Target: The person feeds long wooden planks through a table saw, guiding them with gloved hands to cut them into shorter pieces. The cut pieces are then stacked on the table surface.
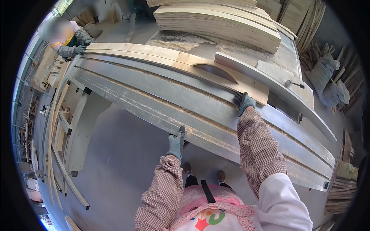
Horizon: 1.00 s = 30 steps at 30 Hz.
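A long pale wooden board (175,61) lies across the metal saw table (162,81), stretching from a co-worker at the far left to its end in front of me. Beside its right part rises a half-disc that looks like a circular saw blade (217,72). My right hand (245,103), in a grey-green glove with dark fingertips, grips the board's near edge close to its right end. My left hand (177,144), gloved too, is closed on the table's near edge, thumb on top; its other fingers are partly hidden beneath.
The co-worker's gloved hands (81,49) are at the board's far end. Beyond the metal fence (269,92) stand stacked wooden sheets (216,25) and a hammer-like tool (295,83). White sacks (327,77) and timber strips are at right; a metal frame (77,131) stands left.
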Each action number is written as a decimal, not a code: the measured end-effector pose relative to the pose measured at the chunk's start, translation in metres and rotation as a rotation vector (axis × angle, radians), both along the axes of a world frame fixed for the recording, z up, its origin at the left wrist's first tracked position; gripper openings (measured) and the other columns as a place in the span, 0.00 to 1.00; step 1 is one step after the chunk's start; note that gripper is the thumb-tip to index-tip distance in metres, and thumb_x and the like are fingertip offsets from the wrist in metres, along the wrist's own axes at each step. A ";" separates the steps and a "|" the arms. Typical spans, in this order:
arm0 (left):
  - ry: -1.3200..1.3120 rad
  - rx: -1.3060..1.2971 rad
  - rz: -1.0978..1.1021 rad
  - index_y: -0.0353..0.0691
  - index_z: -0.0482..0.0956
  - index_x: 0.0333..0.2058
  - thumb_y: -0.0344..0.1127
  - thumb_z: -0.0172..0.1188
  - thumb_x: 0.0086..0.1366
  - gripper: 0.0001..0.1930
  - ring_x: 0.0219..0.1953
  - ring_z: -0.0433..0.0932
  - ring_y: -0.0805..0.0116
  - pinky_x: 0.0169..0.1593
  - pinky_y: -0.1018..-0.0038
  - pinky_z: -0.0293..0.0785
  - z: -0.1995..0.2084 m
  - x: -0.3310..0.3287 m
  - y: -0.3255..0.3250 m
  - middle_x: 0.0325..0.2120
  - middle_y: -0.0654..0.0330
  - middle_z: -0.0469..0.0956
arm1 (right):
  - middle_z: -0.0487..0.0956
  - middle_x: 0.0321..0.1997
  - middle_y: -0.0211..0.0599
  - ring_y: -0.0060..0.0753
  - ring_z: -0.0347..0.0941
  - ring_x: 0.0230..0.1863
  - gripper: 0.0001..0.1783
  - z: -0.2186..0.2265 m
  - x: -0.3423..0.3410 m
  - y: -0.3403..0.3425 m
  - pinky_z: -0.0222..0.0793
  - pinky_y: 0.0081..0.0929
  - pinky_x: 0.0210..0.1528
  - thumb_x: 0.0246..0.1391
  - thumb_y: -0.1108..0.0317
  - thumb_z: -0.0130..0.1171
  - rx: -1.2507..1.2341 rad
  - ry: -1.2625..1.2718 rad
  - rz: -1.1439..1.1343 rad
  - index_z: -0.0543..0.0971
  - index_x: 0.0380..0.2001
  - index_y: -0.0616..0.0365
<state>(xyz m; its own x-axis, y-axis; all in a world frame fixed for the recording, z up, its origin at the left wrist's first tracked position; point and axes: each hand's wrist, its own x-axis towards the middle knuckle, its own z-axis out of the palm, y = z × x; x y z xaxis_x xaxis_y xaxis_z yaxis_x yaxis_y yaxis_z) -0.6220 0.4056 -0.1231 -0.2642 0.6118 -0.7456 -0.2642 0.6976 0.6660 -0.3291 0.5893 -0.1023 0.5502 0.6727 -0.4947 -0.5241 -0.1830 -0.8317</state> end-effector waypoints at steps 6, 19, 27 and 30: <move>-0.074 0.123 0.033 0.38 0.56 0.48 0.56 0.56 0.56 0.33 0.37 0.70 0.66 0.37 0.71 0.74 -0.051 -0.035 0.017 0.40 0.54 0.65 | 0.77 0.36 0.54 0.45 0.77 0.26 0.15 0.003 -0.038 0.015 0.76 0.33 0.22 0.56 0.69 0.43 -0.001 -0.003 0.025 0.64 0.43 0.68; -0.137 0.202 0.090 0.39 0.56 0.49 0.56 0.60 0.52 0.36 0.39 0.72 0.67 0.39 0.73 0.77 -0.055 -0.100 0.050 0.41 0.55 0.67 | 0.78 0.35 0.48 0.42 0.77 0.27 0.14 0.016 -0.112 0.033 0.77 0.33 0.24 0.57 0.66 0.43 -0.014 -0.012 0.079 0.70 0.38 0.68; -0.109 0.153 0.218 0.32 0.61 0.41 0.40 0.60 0.56 0.22 0.35 0.71 0.69 0.37 0.73 0.70 -0.063 -0.131 0.068 0.36 0.56 0.70 | 0.77 0.37 0.51 0.44 0.77 0.29 0.14 0.013 -0.139 0.045 0.78 0.34 0.26 0.57 0.68 0.43 0.035 0.022 0.136 0.68 0.40 0.68; -0.062 0.112 0.154 0.31 0.61 0.42 0.45 0.58 0.57 0.24 0.37 0.71 0.66 0.39 0.69 0.70 -0.046 -0.135 0.074 0.38 0.53 0.69 | 0.77 0.38 0.50 0.44 0.77 0.32 0.13 0.013 -0.145 0.045 0.77 0.34 0.28 0.56 0.70 0.44 0.064 0.015 0.209 0.67 0.42 0.66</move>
